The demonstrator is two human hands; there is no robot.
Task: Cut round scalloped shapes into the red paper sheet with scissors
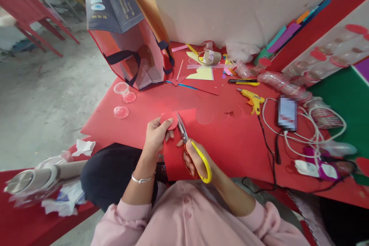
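Note:
My left hand (157, 132) pinches a red paper circle (172, 121) between thumb and fingers, above a larger sheet of red paper (175, 157). My right hand (197, 157) grips a pair of scissors (182, 127) by its yellow handles. The blades point away from me and lie right beside the circle's right edge. Whether the circle is fully separate from the sheet I cannot tell, since red lies on red. Some fingers of my right hand are hidden behind the handles.
A yellow glue gun (252, 100), a utility knife (243, 82) and a phone (287, 112) with looped white cable lie to the right. An open bag (144, 57) stands at the back left. Clear plastic lids (121, 112) lie in front of it. Paper scraps (201, 73) are at the back.

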